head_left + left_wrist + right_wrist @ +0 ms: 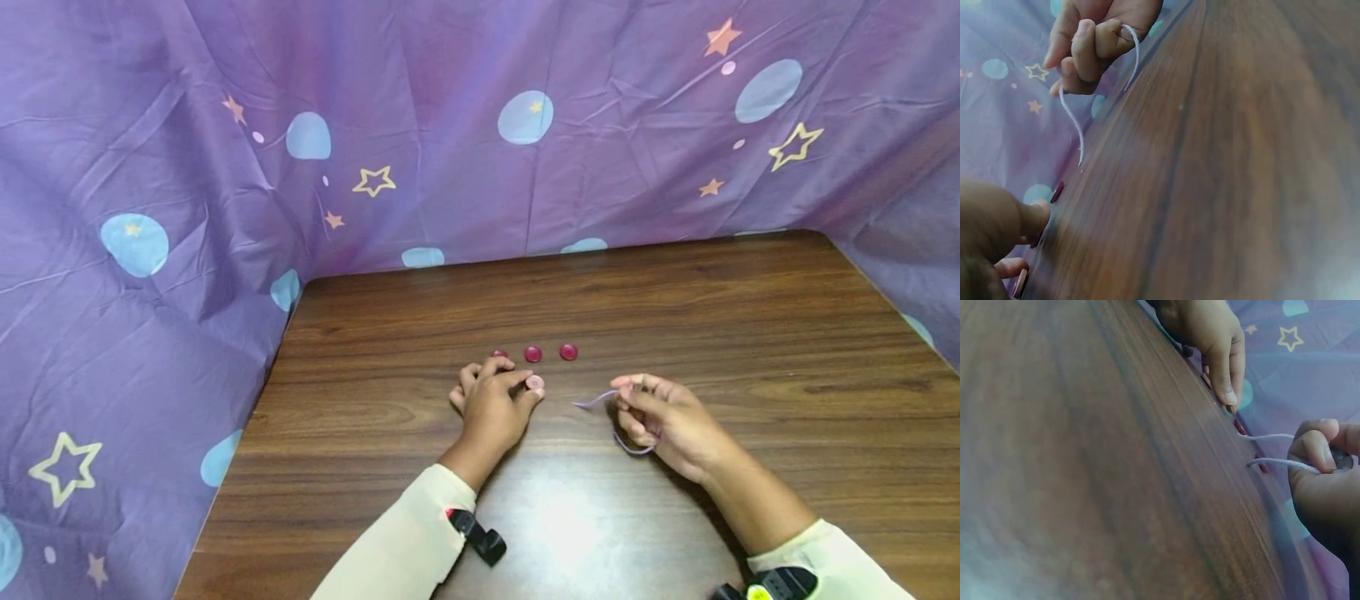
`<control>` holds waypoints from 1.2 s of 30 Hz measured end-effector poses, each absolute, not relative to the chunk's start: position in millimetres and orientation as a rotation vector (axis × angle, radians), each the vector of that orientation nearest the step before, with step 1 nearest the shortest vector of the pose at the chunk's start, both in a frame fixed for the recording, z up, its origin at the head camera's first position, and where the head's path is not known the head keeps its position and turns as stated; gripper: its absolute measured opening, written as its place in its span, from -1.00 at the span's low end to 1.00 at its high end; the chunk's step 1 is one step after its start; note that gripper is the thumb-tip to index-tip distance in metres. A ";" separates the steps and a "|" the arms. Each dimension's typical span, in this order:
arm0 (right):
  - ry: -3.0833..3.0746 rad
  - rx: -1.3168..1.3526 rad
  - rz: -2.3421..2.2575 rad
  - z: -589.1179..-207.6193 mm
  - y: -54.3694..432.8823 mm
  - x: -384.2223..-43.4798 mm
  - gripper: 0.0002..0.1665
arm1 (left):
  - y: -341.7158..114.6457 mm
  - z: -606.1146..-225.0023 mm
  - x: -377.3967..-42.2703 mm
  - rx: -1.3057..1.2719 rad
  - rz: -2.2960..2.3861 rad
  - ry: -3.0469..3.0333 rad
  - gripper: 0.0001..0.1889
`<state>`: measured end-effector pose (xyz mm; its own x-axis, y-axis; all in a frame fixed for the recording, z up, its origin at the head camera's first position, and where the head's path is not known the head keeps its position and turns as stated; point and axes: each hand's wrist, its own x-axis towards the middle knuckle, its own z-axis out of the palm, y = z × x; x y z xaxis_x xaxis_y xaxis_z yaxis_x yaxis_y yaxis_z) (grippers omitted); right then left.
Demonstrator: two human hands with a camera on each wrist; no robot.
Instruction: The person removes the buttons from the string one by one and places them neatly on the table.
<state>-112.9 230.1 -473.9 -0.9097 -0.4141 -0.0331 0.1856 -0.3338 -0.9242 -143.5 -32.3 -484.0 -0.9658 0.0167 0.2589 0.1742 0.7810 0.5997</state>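
Observation:
My left hand is low over the table and pinches a light pink button between thumb and index finger. Just beyond it lie dark red buttons in a row: one in the middle, one at the right, and one at the left partly covered by my fingers. To the right, my right hand holds a thin lavender string between thumb and fingers. One end of the string points left toward the pink button, and another length hangs in a curve below the palm.
The brown wood-grain table carries a bright glare patch near its front. A purple cloth with stars and blue circles hangs behind the table and along its sides. Both wrists wear dark camera straps over pale sleeves.

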 end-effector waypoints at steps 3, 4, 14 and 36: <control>1.576 -0.308 -2.279 -473.5 231.1 -113.3 -0.66 | -29.1 -485.5 -143.4 -0.126 -0.926 -2.728 -0.67; 1.587 -0.302 -2.280 -473.1 231.6 -113.2 -0.64 | -28.0 -485.9 -143.3 -0.118 -0.918 -2.728 -0.67; 1.577 -0.286 -2.292 -471.2 230.2 -110.6 -0.65 | -22.0 -485.5 -142.7 -0.066 -0.847 -2.755 -0.70; 1.722 -0.137 -2.385 -470.5 232.1 -112.2 -0.73 | -18.4 -483.9 -142.8 -0.077 -0.818 -2.758 -0.74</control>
<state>-112.2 232.1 -470.5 -0.9765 -0.2119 -0.0393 0.1039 -0.3035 -0.9472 -142.8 -18.4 -483.9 -0.9639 -0.0236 0.2651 0.1247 0.8399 0.5283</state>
